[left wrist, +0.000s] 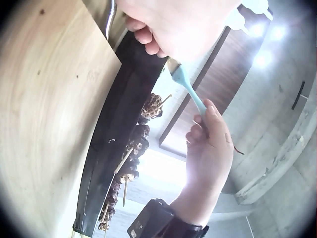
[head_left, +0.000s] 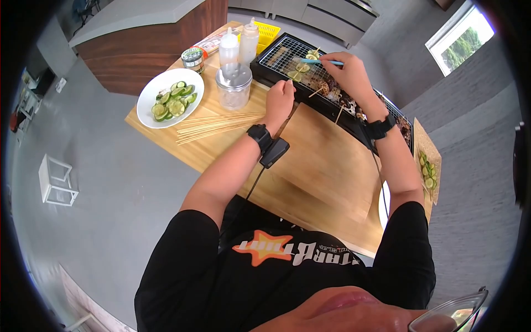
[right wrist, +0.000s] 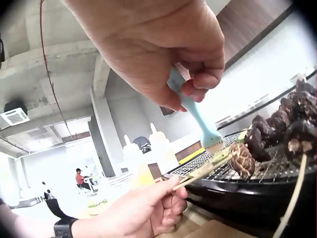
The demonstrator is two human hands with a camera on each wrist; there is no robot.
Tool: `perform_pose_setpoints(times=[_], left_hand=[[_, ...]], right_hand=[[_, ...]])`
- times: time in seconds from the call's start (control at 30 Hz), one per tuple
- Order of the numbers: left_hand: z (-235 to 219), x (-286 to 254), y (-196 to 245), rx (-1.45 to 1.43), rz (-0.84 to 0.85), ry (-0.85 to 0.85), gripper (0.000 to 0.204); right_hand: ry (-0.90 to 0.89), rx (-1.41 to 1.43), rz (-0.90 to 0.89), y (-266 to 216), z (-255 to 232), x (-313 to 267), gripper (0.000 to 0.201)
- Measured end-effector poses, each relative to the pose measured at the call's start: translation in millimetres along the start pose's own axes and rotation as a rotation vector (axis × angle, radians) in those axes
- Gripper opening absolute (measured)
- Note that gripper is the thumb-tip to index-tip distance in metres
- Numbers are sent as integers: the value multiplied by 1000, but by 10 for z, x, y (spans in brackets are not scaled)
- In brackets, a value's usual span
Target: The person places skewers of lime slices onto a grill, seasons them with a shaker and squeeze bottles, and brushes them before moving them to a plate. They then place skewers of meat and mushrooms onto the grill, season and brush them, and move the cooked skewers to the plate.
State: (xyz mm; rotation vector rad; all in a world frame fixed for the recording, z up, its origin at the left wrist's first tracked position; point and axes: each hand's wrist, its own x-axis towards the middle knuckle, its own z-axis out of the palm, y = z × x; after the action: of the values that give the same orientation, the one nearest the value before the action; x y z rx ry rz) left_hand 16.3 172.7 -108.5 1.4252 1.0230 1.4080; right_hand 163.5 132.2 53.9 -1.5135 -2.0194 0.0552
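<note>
My right hand (head_left: pixel 349 74) grips a light blue basting brush (right wrist: pixel 198 116) over the black grill (head_left: pixel 268 69). Its bristles meet the green slices, which look like zucchini (head_left: pixel 302 67), on a skewer lying across the wire rack. At the grill's near edge my left hand (head_left: pixel 279 102) pinches the end of that bamboo skewer (right wrist: pixel 195 176) between thumb and finger, seen best in the right wrist view. Beside it on the rack sits a scored mushroom skewer (right wrist: pixel 241 161), with several darker browned skewers (left wrist: pixel 126 171) farther along.
Left of the grill stand a lidded jar (head_left: pixel 233 91), squeeze bottles (head_left: pixel 249 41), loose bamboo skewers (head_left: pixel 215 127) and a white bowl (head_left: pixel 145 99) of green slices. A wooden board (head_left: pixel 326 160) lies in front. To the right, a tan board (head_left: pixel 437 160) bears more skewered slices.
</note>
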Motion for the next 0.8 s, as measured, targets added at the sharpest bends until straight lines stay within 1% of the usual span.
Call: perform_pose_setpoints(times=[0.07,0.17,0.27,0.3,0.33,0.37,0.47,0.5,0.6,0.67,0.7,0.8], left_hand=[[-5,1,-8,-6,-17,-2,36],[-5,-2,-1,-2,-8,-14,36],[-13,-12,17,-2,0,-9,37],[-15,-14,27,-2,3,-9,38],[-17,-20,30,-21,-13,-12,38],[-18,-23,37,-40,-27,-17,39],[-27,-22,66,-59,-17,-17,39],[-28,-27,67,-62,-9,-12,40],[-37,-28,66,-41,0,-18,40],[-34,-33,71,-49,-9,-23,40],[-37,-28,77,-54,-13,-23,40],[-38,-20,69,-71,-15,-21,39]], right_hand=[[-129,22,44,-74,-43,-12,22],[-184,-3,101,-158,-59,-42,22],[39,78,201,-104,-121,65,20],[48,40,100,75,-66,122,21],[58,1,1,360,50,177,21],[72,-40,-98,508,100,202,21],[44,-27,70,403,22,213,22],[60,-105,216,334,-32,255,23],[110,20,160,584,86,341,23],[57,-40,118,729,153,364,23],[29,-70,95,719,156,377,23],[189,-91,49,681,154,372,23]])
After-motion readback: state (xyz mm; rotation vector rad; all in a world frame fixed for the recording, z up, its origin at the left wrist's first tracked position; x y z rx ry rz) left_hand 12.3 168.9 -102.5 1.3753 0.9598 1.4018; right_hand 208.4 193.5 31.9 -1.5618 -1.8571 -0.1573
